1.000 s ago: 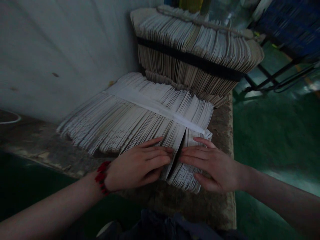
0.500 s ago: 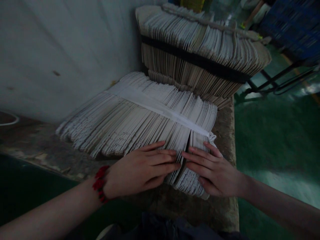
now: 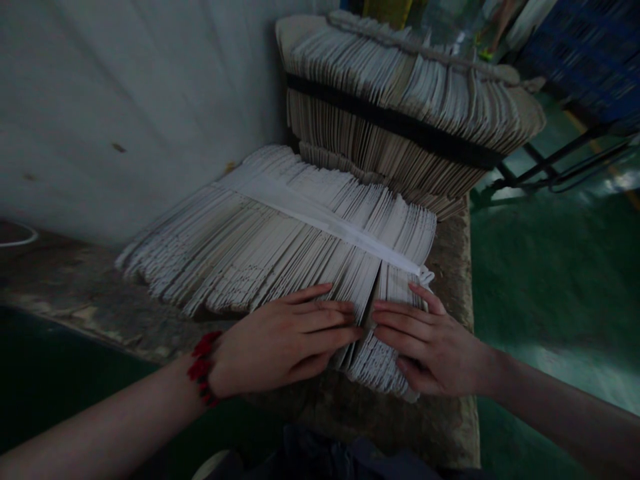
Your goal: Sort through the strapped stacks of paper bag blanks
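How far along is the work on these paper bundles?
Done: the rear bundle looks secured, with a black strap around it. In hand: the left hand and right hand lie flat on the front bundle, below its white band. Left: that bundle's edges fan out unevenly.

Head-worn view here, facing forward and down, close in over the left hand (image 3: pixel 285 343) and right hand (image 3: pixel 433 347) at the table (image 3: pixel 85 293).
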`<state>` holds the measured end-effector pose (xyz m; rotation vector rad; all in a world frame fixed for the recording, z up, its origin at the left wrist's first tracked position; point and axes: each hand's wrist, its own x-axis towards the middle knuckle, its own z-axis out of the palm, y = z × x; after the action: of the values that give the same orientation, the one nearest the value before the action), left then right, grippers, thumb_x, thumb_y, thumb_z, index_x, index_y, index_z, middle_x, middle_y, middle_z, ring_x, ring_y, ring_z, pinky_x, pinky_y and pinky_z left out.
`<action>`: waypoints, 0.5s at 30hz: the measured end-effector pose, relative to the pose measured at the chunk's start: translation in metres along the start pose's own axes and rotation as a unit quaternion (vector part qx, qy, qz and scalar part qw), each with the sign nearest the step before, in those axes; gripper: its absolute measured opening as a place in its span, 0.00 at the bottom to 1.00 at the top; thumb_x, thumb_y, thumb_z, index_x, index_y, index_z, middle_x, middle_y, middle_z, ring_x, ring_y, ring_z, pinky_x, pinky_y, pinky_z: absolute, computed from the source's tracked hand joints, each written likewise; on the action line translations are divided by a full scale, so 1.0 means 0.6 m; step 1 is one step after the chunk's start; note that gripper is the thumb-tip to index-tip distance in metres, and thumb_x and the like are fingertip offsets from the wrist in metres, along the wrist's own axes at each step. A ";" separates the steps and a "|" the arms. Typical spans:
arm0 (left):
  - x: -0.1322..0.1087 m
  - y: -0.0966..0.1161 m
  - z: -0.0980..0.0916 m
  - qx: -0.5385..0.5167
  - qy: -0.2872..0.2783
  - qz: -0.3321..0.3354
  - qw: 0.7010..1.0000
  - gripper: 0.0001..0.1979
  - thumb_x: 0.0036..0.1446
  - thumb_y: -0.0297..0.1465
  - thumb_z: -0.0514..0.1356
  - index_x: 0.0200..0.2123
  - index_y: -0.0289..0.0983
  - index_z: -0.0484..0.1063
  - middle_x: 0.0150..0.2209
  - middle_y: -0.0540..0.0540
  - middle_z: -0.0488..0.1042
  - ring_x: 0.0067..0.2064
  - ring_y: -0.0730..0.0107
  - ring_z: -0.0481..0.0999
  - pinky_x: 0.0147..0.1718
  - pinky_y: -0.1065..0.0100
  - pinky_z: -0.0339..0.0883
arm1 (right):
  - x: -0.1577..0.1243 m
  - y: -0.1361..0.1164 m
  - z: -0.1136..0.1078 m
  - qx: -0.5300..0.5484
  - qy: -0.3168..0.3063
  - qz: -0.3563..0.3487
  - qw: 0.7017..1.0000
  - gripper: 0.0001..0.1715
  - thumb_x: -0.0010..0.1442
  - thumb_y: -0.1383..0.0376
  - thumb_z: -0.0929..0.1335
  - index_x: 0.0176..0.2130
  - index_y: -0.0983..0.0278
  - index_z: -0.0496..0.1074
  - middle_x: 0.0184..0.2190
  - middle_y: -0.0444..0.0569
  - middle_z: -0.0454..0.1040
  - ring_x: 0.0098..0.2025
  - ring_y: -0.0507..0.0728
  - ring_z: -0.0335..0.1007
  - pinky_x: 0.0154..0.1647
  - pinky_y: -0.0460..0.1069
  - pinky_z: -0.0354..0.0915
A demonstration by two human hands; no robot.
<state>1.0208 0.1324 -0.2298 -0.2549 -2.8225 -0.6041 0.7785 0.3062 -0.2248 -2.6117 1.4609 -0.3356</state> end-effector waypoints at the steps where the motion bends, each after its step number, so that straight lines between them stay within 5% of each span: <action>1: 0.000 0.001 0.000 -0.002 0.004 -0.004 1.000 0.18 0.64 0.28 0.55 0.58 0.40 0.65 0.55 0.47 0.75 0.63 0.70 0.67 0.71 0.60 0.45 | 0.003 0.001 -0.002 0.009 0.003 0.001 1.000 0.25 0.62 0.65 0.63 0.58 0.66 0.66 0.58 0.54 0.71 0.67 0.59 0.55 0.72 0.65 0.29; 8: 0.002 0.005 0.003 -0.022 0.035 -0.025 0.999 0.10 0.63 0.26 0.55 0.48 0.39 0.69 0.50 0.49 0.78 0.60 0.72 0.71 0.71 0.62 0.46 | 0.013 0.004 -0.008 0.016 -0.020 0.018 1.000 0.41 0.63 0.58 0.64 0.69 0.67 0.51 0.56 0.53 0.71 0.62 0.58 0.62 0.72 0.59 0.30; 15: 0.000 0.004 0.004 -0.024 0.030 -0.030 0.999 0.10 0.63 0.27 0.56 0.47 0.39 0.68 0.50 0.50 0.78 0.60 0.73 0.70 0.70 0.62 0.47 | 0.006 0.006 -0.005 0.003 -0.022 0.012 1.000 0.40 0.63 0.58 0.64 0.69 0.67 0.52 0.58 0.52 0.69 0.63 0.58 0.60 0.73 0.60 0.28</action>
<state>1.0205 0.1355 -0.2312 -0.1583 -2.7692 -0.6824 0.7764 0.3012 -0.2225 -2.5778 1.4734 -0.2772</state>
